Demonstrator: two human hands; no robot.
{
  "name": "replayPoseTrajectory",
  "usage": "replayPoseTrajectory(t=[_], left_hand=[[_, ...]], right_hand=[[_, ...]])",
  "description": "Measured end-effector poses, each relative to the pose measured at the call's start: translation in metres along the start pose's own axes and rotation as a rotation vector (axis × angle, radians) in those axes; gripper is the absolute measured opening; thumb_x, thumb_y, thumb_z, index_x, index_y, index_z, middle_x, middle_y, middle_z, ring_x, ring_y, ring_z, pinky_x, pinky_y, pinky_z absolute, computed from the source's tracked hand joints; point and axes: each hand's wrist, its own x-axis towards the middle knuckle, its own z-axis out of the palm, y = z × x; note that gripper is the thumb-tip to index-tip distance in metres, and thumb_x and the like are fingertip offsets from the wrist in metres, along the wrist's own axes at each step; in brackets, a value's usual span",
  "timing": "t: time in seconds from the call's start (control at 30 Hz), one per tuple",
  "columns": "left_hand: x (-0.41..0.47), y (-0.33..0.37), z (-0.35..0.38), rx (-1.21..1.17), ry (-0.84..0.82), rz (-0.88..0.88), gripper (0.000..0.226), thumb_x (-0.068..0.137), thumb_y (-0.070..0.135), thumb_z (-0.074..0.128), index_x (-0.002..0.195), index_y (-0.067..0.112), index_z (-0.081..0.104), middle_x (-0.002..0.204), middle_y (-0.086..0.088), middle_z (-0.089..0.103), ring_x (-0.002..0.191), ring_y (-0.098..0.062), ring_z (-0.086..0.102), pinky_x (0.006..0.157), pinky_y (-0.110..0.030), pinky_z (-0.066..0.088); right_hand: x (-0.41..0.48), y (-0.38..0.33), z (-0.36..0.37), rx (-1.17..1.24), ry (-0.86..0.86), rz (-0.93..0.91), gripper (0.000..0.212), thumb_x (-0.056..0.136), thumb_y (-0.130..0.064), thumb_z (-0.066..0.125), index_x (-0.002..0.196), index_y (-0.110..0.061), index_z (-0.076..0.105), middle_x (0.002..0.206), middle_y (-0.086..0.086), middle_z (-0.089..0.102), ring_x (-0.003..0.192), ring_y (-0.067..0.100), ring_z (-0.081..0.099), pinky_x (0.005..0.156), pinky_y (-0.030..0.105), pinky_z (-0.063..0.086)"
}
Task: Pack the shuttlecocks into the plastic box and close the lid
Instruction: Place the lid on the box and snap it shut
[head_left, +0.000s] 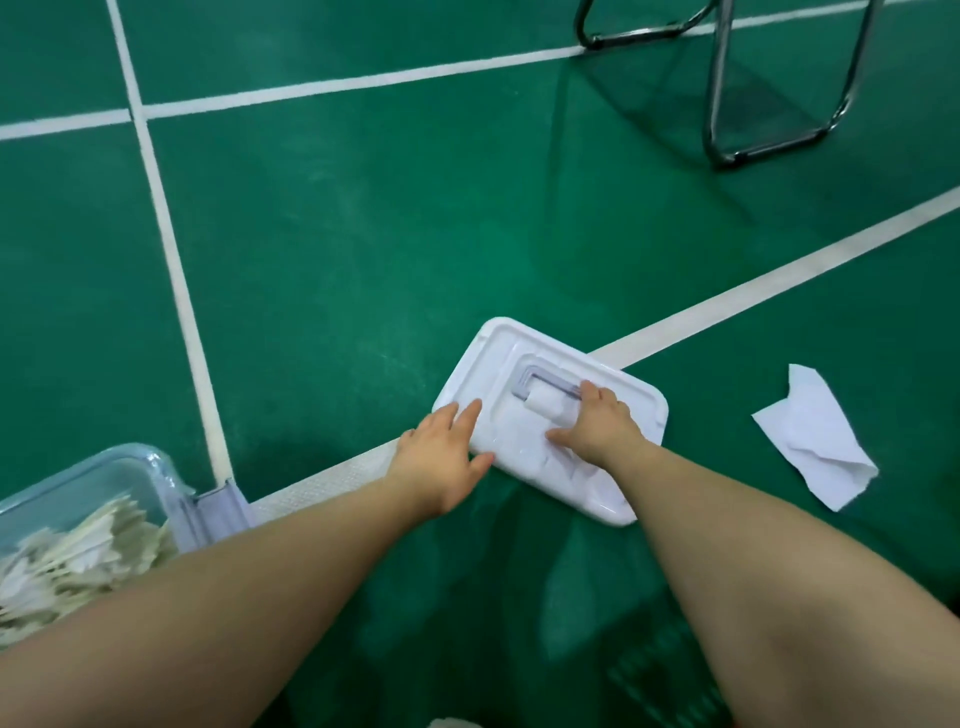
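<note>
The white plastic lid (493, 358) lies flat on the green court floor in the middle of the view, with a pale purple handle (535, 376) on top. My right hand (597, 426) rests on the lid with its fingers around the handle. My left hand (447, 452) touches the lid's left edge, fingers spread. The clear plastic box (150, 467) stands at the lower left, filled with several white shuttlecocks (88, 551). A purple latch hangs on its right side.
A crumpled white sheet of paper (815, 441) lies on the floor to the right of the lid. Chrome chair legs (727, 78) stand at the top right. White court lines (727, 301) cross the green floor.
</note>
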Motion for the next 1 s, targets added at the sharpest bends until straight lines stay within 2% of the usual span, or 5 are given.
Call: replayPoseTrajectory(t=[0.23,0.47,0.63,0.83,1.0], left_hand=[[-0.004,-0.009,0.005,0.045,-0.078,0.049,0.065,0.091,0.048,0.037,0.145,0.022,0.011,0.154,-0.008,0.017,0.142,-0.022,0.014,0.114,-0.042,0.020],[-0.030,-0.009,-0.015,0.176,-0.159,0.106,0.065,0.092,0.050,0.034,0.145,0.023,0.009,0.155,-0.007,0.012,0.142,-0.021,0.013,0.114,-0.041,0.018],[-0.049,-0.004,-0.055,0.200,-0.040,0.156,0.065,0.092,0.049,0.036,0.145,0.024,0.008,0.155,-0.008,0.012,0.141,-0.023,0.015,0.113,-0.042,0.021],[-0.084,0.005,-0.115,0.174,0.157,0.210,0.064,0.092,0.048,0.036,0.145,0.026,0.008,0.155,-0.007,0.012,0.141,-0.024,0.017,0.112,-0.040,0.021],[-0.131,-0.025,-0.156,0.336,0.291,0.221,0.064,0.092,0.045,0.038,0.145,0.026,0.008,0.155,-0.009,0.011,0.140,-0.025,0.018,0.110,-0.039,0.022]], right_hand=[[-0.004,-0.010,0.002,-0.087,0.006,0.068,0.084,0.072,-0.044,0.073,0.136,-0.016,0.026,0.134,0.014,0.032,0.126,0.034,0.033,0.096,0.045,0.038],[-0.011,-0.028,-0.018,-0.166,-0.055,0.019,0.013,0.086,-0.028,0.049,0.092,-0.017,0.052,0.105,0.008,0.063,0.099,0.028,0.056,0.083,0.034,0.041],[-0.031,-0.046,-0.072,-0.352,-0.106,-0.046,0.032,0.095,-0.032,0.042,0.113,-0.008,0.055,0.115,0.013,0.061,0.090,0.028,0.050,0.087,0.032,0.043],[-0.067,-0.091,-0.116,-0.378,-0.027,-0.150,0.034,0.097,-0.033,0.038,0.109,-0.007,0.056,0.118,0.014,0.060,0.099,0.030,0.054,0.082,0.031,0.041],[-0.121,-0.160,-0.133,-0.306,0.225,-0.445,0.046,0.083,-0.054,0.054,0.060,-0.015,0.049,0.067,0.003,0.053,0.073,0.026,0.051,0.060,0.027,0.035]])
